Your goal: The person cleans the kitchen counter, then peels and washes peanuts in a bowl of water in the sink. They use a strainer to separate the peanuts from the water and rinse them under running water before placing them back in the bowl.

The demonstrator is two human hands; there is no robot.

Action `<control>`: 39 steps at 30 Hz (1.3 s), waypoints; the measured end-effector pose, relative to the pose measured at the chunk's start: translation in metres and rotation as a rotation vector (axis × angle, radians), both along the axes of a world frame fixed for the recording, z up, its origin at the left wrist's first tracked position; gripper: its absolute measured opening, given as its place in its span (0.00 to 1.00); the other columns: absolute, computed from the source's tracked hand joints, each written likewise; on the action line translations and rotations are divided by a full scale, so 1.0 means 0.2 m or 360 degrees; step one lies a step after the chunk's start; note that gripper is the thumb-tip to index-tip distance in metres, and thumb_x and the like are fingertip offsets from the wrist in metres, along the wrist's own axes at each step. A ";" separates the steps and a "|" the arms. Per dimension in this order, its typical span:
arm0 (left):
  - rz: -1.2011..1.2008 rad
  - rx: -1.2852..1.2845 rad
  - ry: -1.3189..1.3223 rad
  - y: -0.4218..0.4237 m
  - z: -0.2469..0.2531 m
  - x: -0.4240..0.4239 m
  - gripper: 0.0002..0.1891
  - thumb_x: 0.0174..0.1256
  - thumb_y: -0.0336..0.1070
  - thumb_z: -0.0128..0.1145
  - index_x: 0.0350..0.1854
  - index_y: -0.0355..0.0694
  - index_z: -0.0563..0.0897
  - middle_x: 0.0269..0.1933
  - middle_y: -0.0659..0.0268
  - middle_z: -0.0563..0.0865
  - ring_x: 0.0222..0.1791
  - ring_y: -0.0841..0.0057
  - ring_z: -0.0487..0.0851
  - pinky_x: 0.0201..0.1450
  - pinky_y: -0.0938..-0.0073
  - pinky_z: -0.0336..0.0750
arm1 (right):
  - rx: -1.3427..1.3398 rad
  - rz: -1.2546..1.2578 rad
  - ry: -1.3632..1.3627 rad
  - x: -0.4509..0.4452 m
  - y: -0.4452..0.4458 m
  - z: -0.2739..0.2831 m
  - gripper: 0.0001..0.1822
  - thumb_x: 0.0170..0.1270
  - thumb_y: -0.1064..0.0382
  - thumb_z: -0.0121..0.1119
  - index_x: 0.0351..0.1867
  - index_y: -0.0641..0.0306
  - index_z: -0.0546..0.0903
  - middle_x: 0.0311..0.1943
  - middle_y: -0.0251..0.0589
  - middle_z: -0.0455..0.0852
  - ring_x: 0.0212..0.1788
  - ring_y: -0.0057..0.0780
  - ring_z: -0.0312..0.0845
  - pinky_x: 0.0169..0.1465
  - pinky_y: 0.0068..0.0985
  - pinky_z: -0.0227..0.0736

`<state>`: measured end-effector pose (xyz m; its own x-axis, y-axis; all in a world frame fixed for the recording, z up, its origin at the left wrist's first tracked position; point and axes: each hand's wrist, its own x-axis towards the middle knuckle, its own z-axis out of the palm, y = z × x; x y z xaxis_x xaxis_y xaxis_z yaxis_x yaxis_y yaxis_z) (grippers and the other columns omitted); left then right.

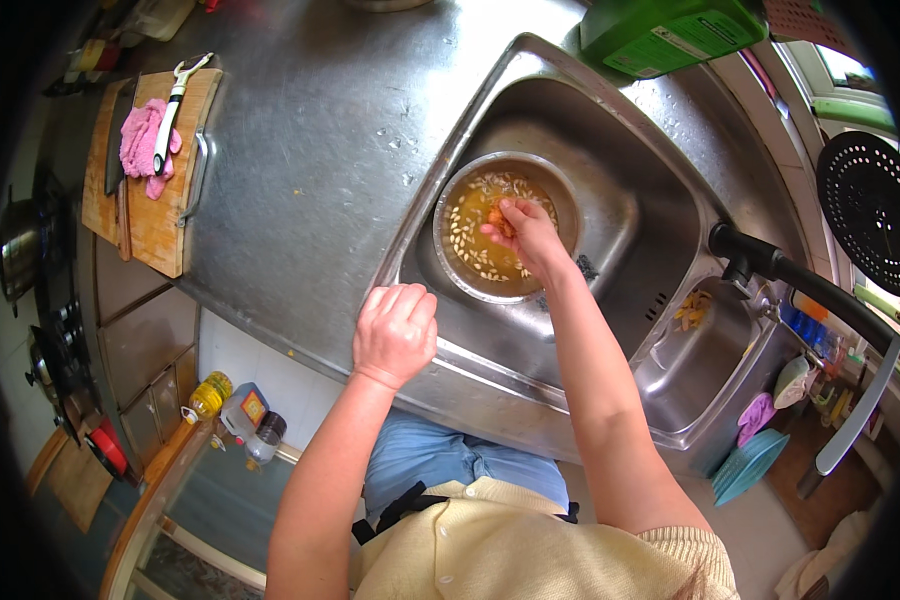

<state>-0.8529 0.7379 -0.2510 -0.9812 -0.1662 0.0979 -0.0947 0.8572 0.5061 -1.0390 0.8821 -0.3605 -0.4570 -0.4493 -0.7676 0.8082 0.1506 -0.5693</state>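
Over a round metal bowl (pixel 450 271) in the large basin of a stainless steel sink (pixel 667 172), my right hand (pixel 526 229) holds a clump of orange pulp (pixel 501 219) between fingers and thumb. Cloudy yellowish water fills the bowl, and pale seeds (pixel 487 264) float in it, many around the edge. My left hand (pixel 396 326) rests closed on the sink's near left corner, knuckles up; its palm side is hidden, and nothing shows in it.
A black faucet (pixel 750 255) reaches over the small side basin (pixel 682 375), which holds yellow scraps (pixel 693 309). At left, a wooden cutting board (pixel 195 112) bears a cleaver (pixel 118 142), a pink cloth (pixel 141 139) and a peeler (pixel 169 124). A green jug (pixel 675 37) stands behind the sink.
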 end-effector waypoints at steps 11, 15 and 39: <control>-0.0015 0.0003 -0.0016 0.01 0.01 -0.01 0.09 0.44 0.26 0.58 0.31 0.38 0.82 0.37 0.62 0.84 0.39 0.67 0.82 0.46 0.67 0.74 | -0.0679 -0.0514 -0.0511 0.05 0.17 0.10 0.16 0.71 0.70 0.42 0.56 0.77 0.67 0.54 0.64 0.75 0.59 0.55 0.74 0.61 0.39 0.77; -0.0006 -0.0005 -0.0001 0.01 0.00 -0.01 0.09 0.44 0.26 0.58 0.31 0.38 0.82 0.37 0.62 0.83 0.39 0.67 0.82 0.47 0.67 0.74 | -0.0982 -0.0672 -0.0689 0.07 0.13 0.20 0.17 0.68 0.75 0.42 0.58 0.77 0.66 0.57 0.65 0.72 0.62 0.54 0.71 0.67 0.41 0.70; -0.0011 -0.0003 0.0021 0.01 0.00 0.00 0.09 0.44 0.26 0.57 0.31 0.39 0.82 0.37 0.63 0.83 0.38 0.67 0.81 0.45 0.66 0.73 | -0.0072 0.0040 0.0049 0.05 0.10 0.16 0.15 0.75 0.56 0.42 0.36 0.65 0.74 0.29 0.42 0.83 0.27 0.27 0.81 0.32 0.20 0.76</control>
